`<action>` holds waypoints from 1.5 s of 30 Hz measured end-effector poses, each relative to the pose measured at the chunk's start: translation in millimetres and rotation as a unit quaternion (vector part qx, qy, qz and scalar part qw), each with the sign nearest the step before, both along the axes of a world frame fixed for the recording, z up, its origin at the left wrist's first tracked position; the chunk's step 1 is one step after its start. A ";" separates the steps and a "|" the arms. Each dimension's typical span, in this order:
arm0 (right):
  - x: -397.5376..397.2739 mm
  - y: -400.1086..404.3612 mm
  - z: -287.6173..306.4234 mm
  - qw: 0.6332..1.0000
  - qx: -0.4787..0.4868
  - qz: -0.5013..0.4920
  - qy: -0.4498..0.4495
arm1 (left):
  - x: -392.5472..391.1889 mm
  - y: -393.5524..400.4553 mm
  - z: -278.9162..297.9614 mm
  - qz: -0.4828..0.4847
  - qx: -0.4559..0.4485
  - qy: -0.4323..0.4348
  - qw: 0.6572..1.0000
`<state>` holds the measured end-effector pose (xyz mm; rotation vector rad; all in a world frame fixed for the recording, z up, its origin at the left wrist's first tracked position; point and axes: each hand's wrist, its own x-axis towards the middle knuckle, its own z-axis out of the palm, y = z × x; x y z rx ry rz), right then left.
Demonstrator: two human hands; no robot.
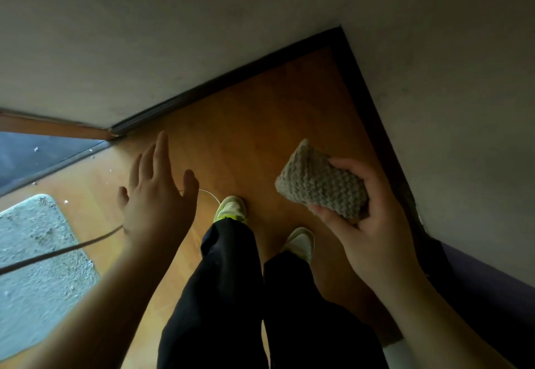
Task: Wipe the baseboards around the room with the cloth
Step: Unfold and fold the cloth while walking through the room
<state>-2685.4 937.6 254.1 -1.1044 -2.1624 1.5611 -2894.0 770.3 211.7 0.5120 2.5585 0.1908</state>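
The right hand [373, 218] has its grip closed around a folded, knobbly beige cloth [321, 186]: the thumb lies along the cloth's near edge and the fingers curl over its far right side, so most of the weave shows to the left of the grip. The cloth is held up in the air, clear of the floor and the walls.

Beyond and to the right of that grip runs a dark baseboard [373, 125] along the foot of the right-hand wall [451, 85]. It meets a second run of baseboard in the corner up ahead of the cloth, and that second run slants away to the left under the other wall. The cloth touches neither run.

The left hand [156, 195] is well to the left of the grip, held flat with the fingers straight and spread, holding nothing.

Below the two hands lies an orange wooden floor [260, 125]. Between them, lower down, stand two legs in dark trousers [231, 296] with pale yellow-green shoes [231, 209]. A thin cord [58, 252] crosses the floor under the left hand, passing over a pale grey mat [37, 267] at the far left.
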 end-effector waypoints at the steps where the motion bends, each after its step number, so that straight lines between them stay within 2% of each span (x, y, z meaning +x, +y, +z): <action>1: -0.1 -0.3 -0.3 1.000 -0.005 0.001 0.002 | 0.0 0.8 -2.5 -0.001 -0.005 0.000 1.000; 5: 8.1 1.0 3.3 1.000 -0.004 0.010 0.004 | 10.0 5.0 -10.5 -0.021 -0.036 -0.013 0.999; 10: 20.8 5.2 3.4 1.000 0.012 0.013 0.012 | 20.0 -13.4 -23.5 -0.019 -0.116 -0.036 0.992; 13: 27.6 9.1 2.5 1.000 -0.001 0.010 0.012 | 27.7 -35.4 -33.3 -0.004 -0.152 -0.077 0.985; 15: 31.1 13.6 3.2 1.000 0.005 0.001 0.025 | 35.5 -54.1 -39.6 -0.035 -0.158 -0.101 0.982; 16: 32.8 15.6 4.0 1.000 0.006 0.001 0.023 | 38.3 -64.8 -42.6 -0.063 -0.181 -0.116 0.975; 20: 33.0 19.0 15.6 0.999 -0.017 -0.007 0.030 | 48.1 -109.0 -30.5 -0.033 -0.289 -0.193 0.937; 22: 29.0 17.1 22.6 0.999 -0.005 0.000 0.036 | 57.5 -121.8 -16.6 0.015 -0.258 -0.161 0.953; 25: 21.9 12.6 36.3 0.999 0.014 0.011 0.031 | 66.1 -116.5 10.7 0.101 -0.140 -0.056 0.983; 27: 16.9 6.4 47.3 0.999 0.019 0.015 0.029 | 63.4 -98.3 33.7 0.094 -0.072 0.004 0.993; 29: 10.7 -1.7 57.1 0.999 0.016 0.016 0.026 | 59.2 -76.9 54.8 0.060 -0.024 0.030 0.997; 36: -16.1 -45.0 88.1 0.998 -0.015 0.054 0.008 | 73.1 -35.7 117.2 -0.010 0.137 -0.002 0.990; 42: -31.8 -99.2 143.6 0.995 -0.037 0.089 0.009 | 81.4 -62.1 179.6 -0.059 0.204 0.005 0.977; 45: -35.4 -126.1 187.0 0.994 -0.030 0.103 0.004 | 77.4 -91.2 223.0 -0.109 0.200 -0.002 0.974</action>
